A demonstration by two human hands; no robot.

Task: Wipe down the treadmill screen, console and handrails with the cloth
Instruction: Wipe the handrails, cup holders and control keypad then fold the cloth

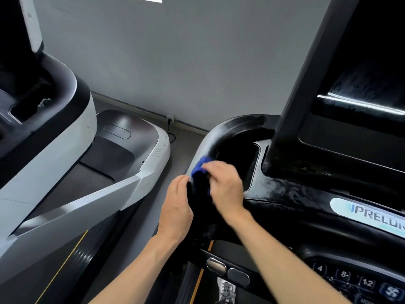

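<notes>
A blue cloth (200,166) lies pressed on the black left handrail (228,130) of the treadmill, where the rail curves down from the console (295,194). My right hand (225,187) lies over the cloth with fingers curled on it. Beside it, my left hand (176,205) wraps round the outer side of the same rail just below the cloth. The dark screen (368,69) stands tilted at the upper right. Streaks and smears show on the rail and console surface.
A second treadmill (72,163), grey and white, stands close on the left, with a narrow strip of floor between. A grey wall with a socket and cable (170,119) is behind. Number keys (355,279) and two oval buttons (228,270) sit at the lower right.
</notes>
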